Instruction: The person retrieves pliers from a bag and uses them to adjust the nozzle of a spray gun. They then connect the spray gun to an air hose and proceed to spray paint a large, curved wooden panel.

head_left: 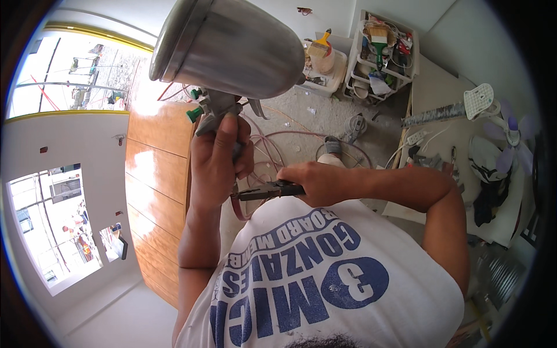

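My left hand (227,156) grips the handle of a spray gun (214,107) with a large silver metal cup (226,49) on top and green knobs at its side. Below that hand a pinkish hose (238,210) hangs from the bottom of the handle. My right hand (310,182) is closed round dark pliers (261,191), whose jaws are at the hose fitting just under the gun's handle; whether they grip it is hard to tell.
A glossy wooden panel (154,214) stands at left. Coiled hoses (278,137) lie on the dusty floor. Plastic crates (351,75) with brushes and tools stand at the back. A work surface (400,209) at right holds a purple fan (510,133) and clutter.
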### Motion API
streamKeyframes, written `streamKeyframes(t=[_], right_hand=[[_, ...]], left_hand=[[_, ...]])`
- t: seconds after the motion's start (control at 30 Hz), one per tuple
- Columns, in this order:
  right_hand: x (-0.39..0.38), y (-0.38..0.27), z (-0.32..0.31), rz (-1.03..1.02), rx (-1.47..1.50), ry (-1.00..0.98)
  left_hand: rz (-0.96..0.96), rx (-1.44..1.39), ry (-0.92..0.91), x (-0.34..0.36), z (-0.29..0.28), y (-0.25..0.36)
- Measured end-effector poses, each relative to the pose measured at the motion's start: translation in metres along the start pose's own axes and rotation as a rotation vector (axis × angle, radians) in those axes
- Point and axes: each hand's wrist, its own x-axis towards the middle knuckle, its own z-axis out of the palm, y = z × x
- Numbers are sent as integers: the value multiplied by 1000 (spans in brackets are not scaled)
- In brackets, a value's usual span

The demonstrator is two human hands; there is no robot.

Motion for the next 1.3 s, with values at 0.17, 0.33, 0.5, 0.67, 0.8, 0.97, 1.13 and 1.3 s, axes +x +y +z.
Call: streamKeyframes(t=[0.17, 0.33, 0.5, 0.67, 0.8, 0.97, 1.13, 1.3], right_hand=[[0, 7, 4, 21, 10, -32], [2, -1, -1, 100, 91, -102], [3, 0, 2, 145, 147, -124], [2, -2, 3, 178, 175, -162], [4, -4, 0, 208, 202, -200], [5, 0, 1, 195, 216, -199], [7, 1, 1, 200, 216, -206], [12, 10, 10, 158, 210, -100]], left_hand=[[-9, -16, -2, 2, 2, 3], [0, -37, -11, 5, 0, 0], [-24, -36, -19, 9, -1, 1], [6, -23, -82, 10, -8, -7], [16, -36, -119, 12, -11, -10], [11, -60, -118, 16, -12, -11], [-11, -85, -91, 17, -13, -13], [-16, -14, -69, 25, -26, -12]])
